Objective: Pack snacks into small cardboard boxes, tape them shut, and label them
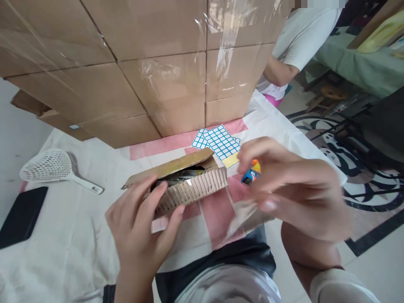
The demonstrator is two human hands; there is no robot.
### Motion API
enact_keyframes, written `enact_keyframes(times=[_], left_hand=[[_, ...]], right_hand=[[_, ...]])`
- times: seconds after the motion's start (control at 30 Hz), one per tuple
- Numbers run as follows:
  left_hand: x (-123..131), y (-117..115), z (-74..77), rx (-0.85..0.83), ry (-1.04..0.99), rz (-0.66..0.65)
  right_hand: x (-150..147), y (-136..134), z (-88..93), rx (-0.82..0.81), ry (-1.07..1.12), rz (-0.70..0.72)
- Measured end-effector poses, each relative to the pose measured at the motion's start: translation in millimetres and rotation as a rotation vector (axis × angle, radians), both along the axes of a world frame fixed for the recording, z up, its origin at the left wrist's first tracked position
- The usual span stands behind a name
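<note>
The box [202,185], its lid [170,167] ajar over the table [82,235], is grasped at its left end by the left grip [139,219], best held steady; whether the blurred right grip [299,189] holds anything cannot be told.

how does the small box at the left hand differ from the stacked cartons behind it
The small box is much smaller than the stacked cartons. The small box stands partly open under a lifted flap, while the stacked cartons show closed faces. The small box has a ridged front; the stacked cartons look smooth, with shiny clear tape. Both are brown cardboard.
</note>
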State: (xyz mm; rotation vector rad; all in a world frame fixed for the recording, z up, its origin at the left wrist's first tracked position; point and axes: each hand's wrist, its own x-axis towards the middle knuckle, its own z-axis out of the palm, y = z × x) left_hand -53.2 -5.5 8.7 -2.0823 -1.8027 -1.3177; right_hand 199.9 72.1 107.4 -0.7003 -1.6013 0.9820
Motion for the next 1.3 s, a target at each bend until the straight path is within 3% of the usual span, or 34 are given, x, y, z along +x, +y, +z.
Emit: enact_keyframes(times=[0.1, 0.23, 0.33, 0.43, 0.53, 0.8, 0.97, 1.07, 1.2, 1.3], left_hand=[[6.9, 16.8, 7.4, -0.117, 0.304, 0.032], [9.3, 22.7, 1.5, -0.305, 0.445, -0.057], [4.5, 20.5, -3.5, -0.296, 0.466, -0.042], [-0.8, 16.8, -3.3, -0.273, 0.532, -0.113], [-4.0, 13.5, -1.3, -0.281, 0.596, -0.18], [-3.3, 16.3, -4.4, -0.277, 0.603, -0.163], [-1.6, 18.2, -4.5, -0.279, 0.573, -0.141], [-0.6, 19.3, -4.1, -0.286, 0.578, -0.134], [-2.5, 21.7, -5.4, -0.281, 0.526, -0.146], [-6.6, 22.2, -6.6, -0.248, 0.513, -0.217]], right_hand=[[-24.3, 20.4, -6.6, -0.009, -0.242, 0.185], [-55.3, 57.7, -38.5, -0.005, -0.475, 0.189], [-66.3, 78.1, -60.1, 0.016, -0.574, 0.202], [-65.2, 86.1, -69.8, 0.049, -0.581, 0.216], [-60.4, 87.2, -72.4, 0.024, -0.557, 0.253], [-60.5, 90.1, -84.7, -0.004, -0.378, 0.286], [-43.1, 76.8, -64.8, 0.037, -0.056, 0.261], [-30.1, 64.2, -47.7, -0.038, 0.019, 0.364], [-28.3, 57.6, -46.8, -0.12, -0.098, 0.497], [-36.1, 60.3, -62.1, -0.061, -0.303, 0.376]])
